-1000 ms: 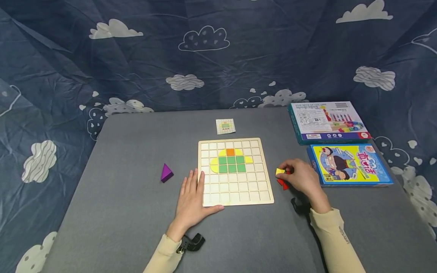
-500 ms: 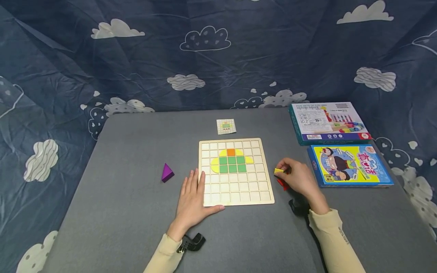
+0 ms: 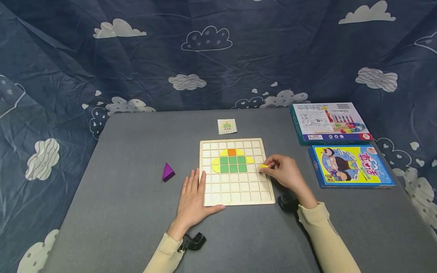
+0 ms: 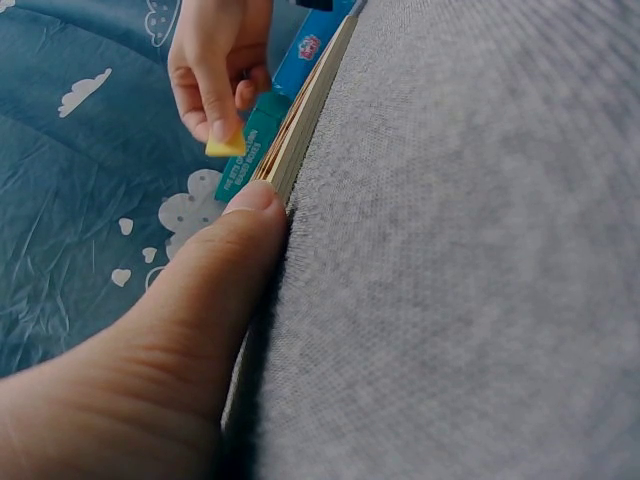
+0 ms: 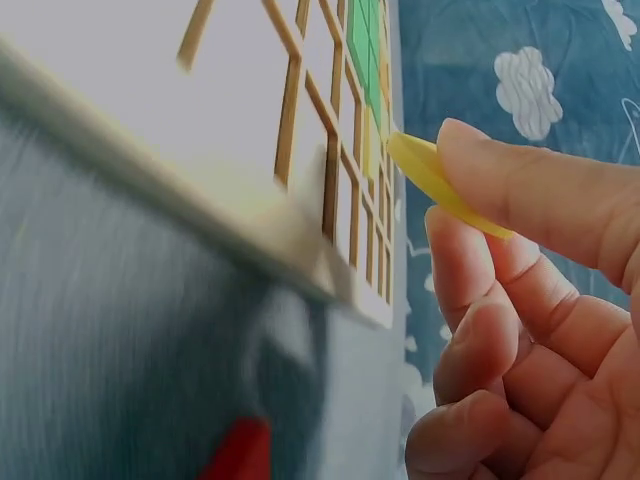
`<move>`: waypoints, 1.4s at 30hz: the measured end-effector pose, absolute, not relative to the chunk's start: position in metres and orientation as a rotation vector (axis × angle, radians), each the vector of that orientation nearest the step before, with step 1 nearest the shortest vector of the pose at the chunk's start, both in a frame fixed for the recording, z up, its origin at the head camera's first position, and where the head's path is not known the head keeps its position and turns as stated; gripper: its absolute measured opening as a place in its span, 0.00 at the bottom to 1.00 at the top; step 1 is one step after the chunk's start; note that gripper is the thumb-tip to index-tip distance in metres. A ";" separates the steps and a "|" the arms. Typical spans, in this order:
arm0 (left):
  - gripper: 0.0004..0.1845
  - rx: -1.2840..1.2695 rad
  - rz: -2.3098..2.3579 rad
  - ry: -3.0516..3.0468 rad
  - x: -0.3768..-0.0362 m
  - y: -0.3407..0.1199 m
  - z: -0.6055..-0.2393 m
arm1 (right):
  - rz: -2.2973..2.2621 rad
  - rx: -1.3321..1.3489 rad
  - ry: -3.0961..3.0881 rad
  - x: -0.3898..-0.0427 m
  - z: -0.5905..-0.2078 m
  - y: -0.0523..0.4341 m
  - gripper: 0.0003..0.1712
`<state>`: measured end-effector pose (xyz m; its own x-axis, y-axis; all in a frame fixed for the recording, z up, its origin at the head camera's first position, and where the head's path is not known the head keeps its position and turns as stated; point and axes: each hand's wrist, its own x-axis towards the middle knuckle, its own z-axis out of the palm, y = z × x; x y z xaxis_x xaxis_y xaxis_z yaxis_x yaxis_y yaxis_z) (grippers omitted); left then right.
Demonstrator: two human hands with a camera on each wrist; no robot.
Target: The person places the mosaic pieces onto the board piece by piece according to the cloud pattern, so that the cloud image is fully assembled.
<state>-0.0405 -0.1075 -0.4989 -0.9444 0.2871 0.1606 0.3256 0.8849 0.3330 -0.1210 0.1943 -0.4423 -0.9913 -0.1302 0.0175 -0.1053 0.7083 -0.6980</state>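
Observation:
A square wooden grid board (image 3: pixel 235 187) lies on the table, bearing several green tiles (image 3: pixel 233 168), an orange tile (image 3: pixel 231 152) and yellow curved tiles (image 3: pixel 215 165). My left hand (image 3: pixel 192 201) rests along its left edge with straight fingers, the thumb at the near edge. Over the board's right side, my right hand (image 3: pixel 286 172) pinches a thin yellow tile (image 5: pixel 440 185) between thumb and fingertips. The right wrist view shows it raised above the grid; its full outline is unclear. A red piece (image 5: pixel 240 450) lies on the table below that hand, hidden in the head view.
Left of the board sits a purple pyramid-like block (image 3: pixel 168 173). Behind the board lies a small pattern card (image 3: pixel 227 126). Two flat boxes, one white and teal (image 3: pixel 329 121), one blue and yellow (image 3: pixel 351 166), lie at the right. A dark cloud-print cloth (image 3: pixel 211 64) hangs behind.
My right hand has carried the yellow tile leftward from beside the red pieces to over the board's right edge. The left hand stays where it was.

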 end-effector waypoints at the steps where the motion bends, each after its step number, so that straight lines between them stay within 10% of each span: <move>1: 0.65 -0.483 -0.548 -2.941 -0.040 -0.107 -0.499 | -1.184 -0.200 2.859 -0.122 -0.443 0.192 0.12; 42: 0.66 -0.467 -0.539 -2.971 -0.041 -0.106 -0.498 | -1.161 -0.113 2.794 -0.136 -0.452 0.163 0.06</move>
<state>-0.0408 -0.1065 -0.4979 -0.9496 0.2818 0.1376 0.3122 0.8912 0.3290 -0.1364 0.1626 -0.4524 -0.9907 -0.1124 -0.0765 -0.0251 0.7043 -0.7095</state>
